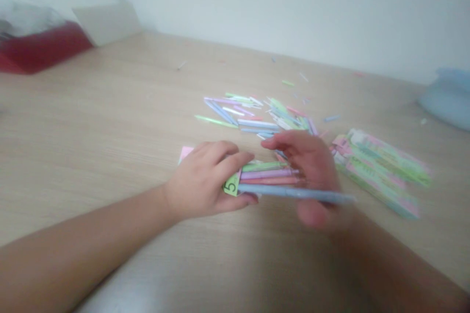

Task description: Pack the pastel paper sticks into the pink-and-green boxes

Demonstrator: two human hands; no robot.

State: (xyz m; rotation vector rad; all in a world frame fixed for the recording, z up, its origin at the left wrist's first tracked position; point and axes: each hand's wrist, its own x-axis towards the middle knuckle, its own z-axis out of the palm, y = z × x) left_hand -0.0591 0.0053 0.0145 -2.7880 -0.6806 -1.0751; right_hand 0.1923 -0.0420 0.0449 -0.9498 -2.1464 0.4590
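Observation:
My left hand [209,176] is closed around a small pink and green box [231,184] marked with a 5. Several pastel pens [268,174] in green, purple, red and blue stick out of its right end. The blue pen [293,191] reaches farthest right, passing across my right hand [317,176]. That hand is blurred, its fingers and thumb spread apart around the pens' ends, with no grip visible. Beyond both hands lies a loose pile of coloured pens and small pieces [257,117].
Several pink and green boxes [382,171] lie on the wooden table [110,122] at the right. A red container [47,46] and a whitish panel [108,22] are at the back left, a light blue object [448,98] at the far right. Small pieces lie near the wall.

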